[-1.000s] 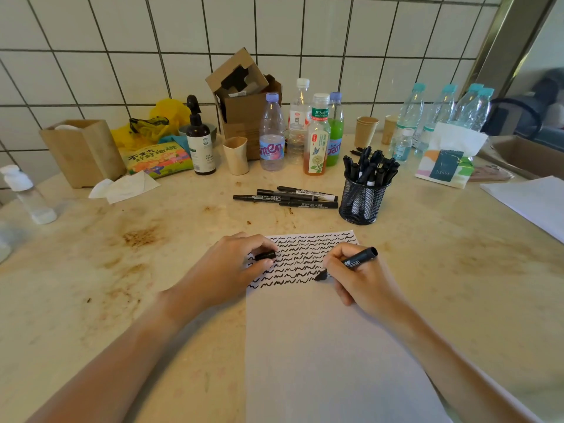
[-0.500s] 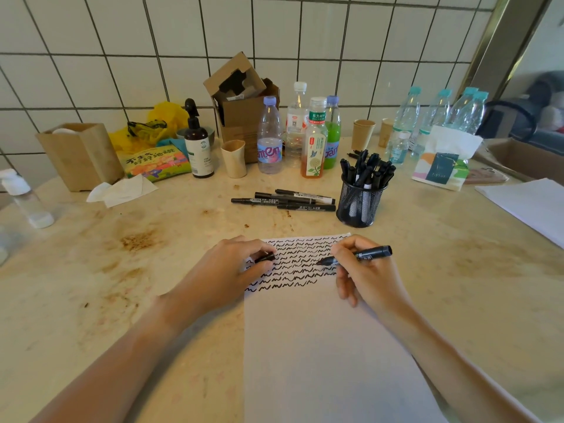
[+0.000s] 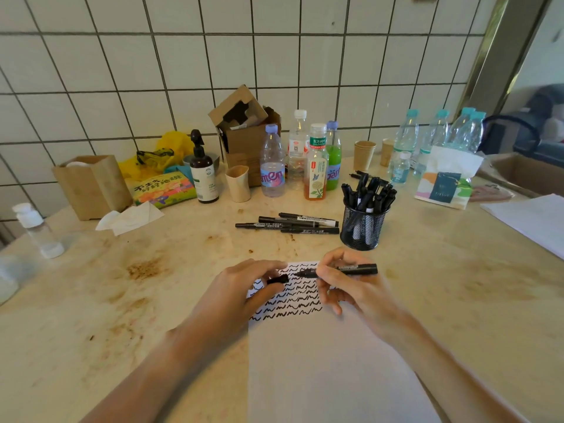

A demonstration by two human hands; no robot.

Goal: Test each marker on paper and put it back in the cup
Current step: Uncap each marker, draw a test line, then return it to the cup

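A white sheet of paper (image 3: pixel 329 370) lies in front of me, its top part covered with rows of black squiggles. My right hand (image 3: pixel 351 288) holds an uncapped black marker (image 3: pixel 345 270) level above the sheet, its tip pointing left. My left hand (image 3: pixel 241 291) pinches the marker's black cap (image 3: pixel 278 279), a short gap from the tip. A black mesh cup (image 3: pixel 363 227) full of black markers stands just behind the paper. Several capped markers (image 3: pixel 290 224) lie on the table to the cup's left.
Along the tiled wall stand drink bottles (image 3: pixel 316 166), a cardboard box (image 3: pixel 247 132), paper cups (image 3: pixel 238 183), a dark pump bottle (image 3: pixel 203 172) and a wooden box (image 3: pixel 91 184). A tissue pack (image 3: pixel 445 184) and more paper (image 3: pixel 531 221) lie at the right.
My right hand lifted the marker off the paper and turned it level, tip toward my left hand. The cap in my left hand now sits close to the tip.
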